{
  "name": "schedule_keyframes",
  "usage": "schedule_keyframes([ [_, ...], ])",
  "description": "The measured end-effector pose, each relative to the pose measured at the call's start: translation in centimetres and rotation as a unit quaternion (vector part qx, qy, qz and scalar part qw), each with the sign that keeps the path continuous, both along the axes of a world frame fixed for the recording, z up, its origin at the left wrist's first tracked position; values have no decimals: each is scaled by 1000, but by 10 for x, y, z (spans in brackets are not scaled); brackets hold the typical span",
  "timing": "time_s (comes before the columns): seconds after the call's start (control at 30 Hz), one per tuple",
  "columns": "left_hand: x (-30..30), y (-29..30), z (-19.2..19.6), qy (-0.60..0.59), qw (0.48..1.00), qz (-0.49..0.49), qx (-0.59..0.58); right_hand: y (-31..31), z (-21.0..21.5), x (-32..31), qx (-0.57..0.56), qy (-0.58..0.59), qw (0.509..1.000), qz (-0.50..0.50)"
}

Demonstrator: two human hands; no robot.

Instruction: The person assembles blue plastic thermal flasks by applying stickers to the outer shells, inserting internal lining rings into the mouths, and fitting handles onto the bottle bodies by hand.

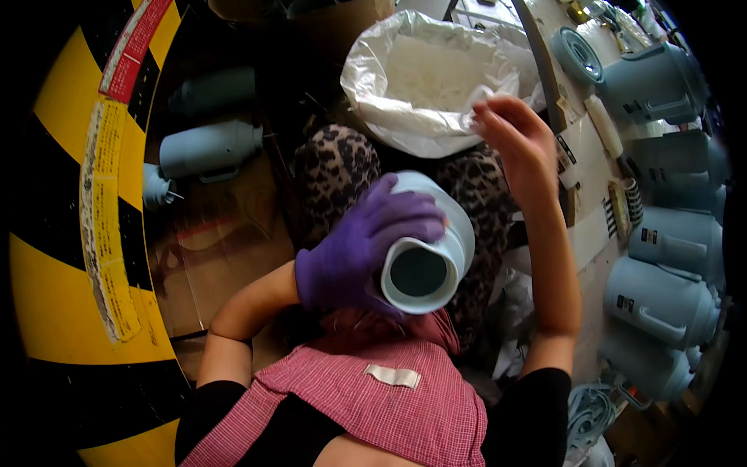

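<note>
Left hand (354, 253): gloved, closed around pale blue jug body (432, 249).
Right hand (521, 144): bare, fingers spread, empty, above white bag (436, 78) rim.

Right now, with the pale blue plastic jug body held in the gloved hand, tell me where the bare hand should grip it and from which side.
Probably the rounded outer wall of the pale blue plastic jug body, from the right. The purple-gloved left hand already wraps its left and top side, and the open mouth faces the camera, so the right wall is bare. The bare right hand hovers just above that side, open.
</note>
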State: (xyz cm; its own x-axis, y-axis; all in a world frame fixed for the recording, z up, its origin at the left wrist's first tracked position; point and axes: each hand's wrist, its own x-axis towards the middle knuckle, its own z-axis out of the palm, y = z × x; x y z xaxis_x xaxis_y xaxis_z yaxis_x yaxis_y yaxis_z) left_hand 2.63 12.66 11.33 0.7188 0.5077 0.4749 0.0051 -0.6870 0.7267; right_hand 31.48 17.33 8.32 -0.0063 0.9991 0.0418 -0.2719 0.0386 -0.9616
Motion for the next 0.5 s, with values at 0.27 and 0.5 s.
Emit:
schedule_keyframes([
  [0.27, -15, -38, 23, 70, 881, 221, 412, -142, 99, -78, -110, 139, 976, 128],
  [0.5, -9, -47, 19, 146, 945, 161, 243, -138, 59, -77, -5, -351, 936, 0],
])
